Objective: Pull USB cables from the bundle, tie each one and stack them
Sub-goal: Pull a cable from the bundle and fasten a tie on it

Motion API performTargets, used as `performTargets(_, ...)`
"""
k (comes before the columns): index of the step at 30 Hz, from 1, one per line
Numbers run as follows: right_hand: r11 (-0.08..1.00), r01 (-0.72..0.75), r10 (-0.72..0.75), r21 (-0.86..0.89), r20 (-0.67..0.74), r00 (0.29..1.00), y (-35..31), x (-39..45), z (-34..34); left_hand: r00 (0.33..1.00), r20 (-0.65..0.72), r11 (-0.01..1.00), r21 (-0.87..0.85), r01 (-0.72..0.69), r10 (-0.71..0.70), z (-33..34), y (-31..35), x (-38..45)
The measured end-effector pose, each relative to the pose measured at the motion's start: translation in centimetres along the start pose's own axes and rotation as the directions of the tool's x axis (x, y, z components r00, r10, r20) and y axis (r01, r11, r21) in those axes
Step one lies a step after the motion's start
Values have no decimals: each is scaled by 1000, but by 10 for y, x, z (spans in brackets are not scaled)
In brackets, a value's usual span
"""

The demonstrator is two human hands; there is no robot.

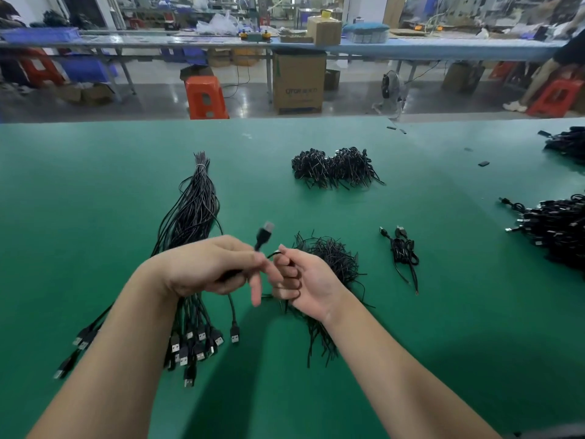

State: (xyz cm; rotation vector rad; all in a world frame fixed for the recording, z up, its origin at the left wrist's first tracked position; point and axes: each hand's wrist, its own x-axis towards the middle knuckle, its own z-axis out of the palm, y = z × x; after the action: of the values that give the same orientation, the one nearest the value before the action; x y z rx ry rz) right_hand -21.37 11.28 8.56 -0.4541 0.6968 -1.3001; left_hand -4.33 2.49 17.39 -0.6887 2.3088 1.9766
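A: What have your hands got?

B: Your left hand (209, 264) is curled round one black USB cable (263, 237), the plug end sticking up past your fingers above the counter (95, 185). One finger of that hand points down, free of the cable.

A: And the other one?

B: Your right hand (304, 280) faces it, palm toward you, fingers curled in. Its fingertips pinch a thin black strand right beside the left hand's fingers; whether that strand is the cable's tail or a twist tie, you can't tell.

A: Where's the bundle?

B: Under your left wrist. The bundle (196, 204) lies lengthwise on the green counter, bound with a pale band at its far end, its USB plugs (193, 346) fanned out at the near end, just beside your left forearm.

A: What's beneath the right hand?

B: A loose heap of short black ties (332, 258), partly hidden by your right hand and wrist.

A: Anything finished?

B: To the right of that heap lies one tied cable (403, 253), apart from it. Farther back sits a dark pile of ties (332, 167). At the right edge, two heaps of cables (557, 229) reach out of view.
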Motion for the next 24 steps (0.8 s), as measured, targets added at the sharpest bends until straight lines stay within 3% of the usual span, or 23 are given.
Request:
performTargets(2,1000,-3,3,-27,-20,1000,1,2,2,988,-14,963,222,155,-156,3,4,1)
performTargets(5,994,5,-10,-112,-43,999,0,2,3,934,-208,808,471,355,-289,12,7,10)
performTargets(7,987,3,-11,-160,-49,999,3,2,4,894,-350,717,543,438,-281,17,6,17)
performTargets(10,987,22,-30,-159,-48,998,7,2,6,881,-426,573,677,462,-206,23,4,23)
performTargets(12,988,44,-50,-150,-37,998,6,1,6,889,-423,580,686,440,-174,24,-2,25)
performTargets(15,975,57,-66,-213,-33,997,4,-2,5,899,-425,677,631,379,-107,22,-10,24)
performTargets(18,979,57,-62,-194,-20,998,5,-2,7,815,-573,853,466,236,88,20,-22,32)
performTargets(20,983,57,-60,-176,-13,998,9,-2,9,741,-658,988,150,-45,134,22,-24,38)
performTargets(22,982,58,-59,-180,-2,998,15,-1,10,664,-736,929,-145,-340,128,23,-19,40)
performTargets(24,980,58,-59,-192,2,998,19,-1,10,657,-746,737,-385,-555,105,19,-9,36)
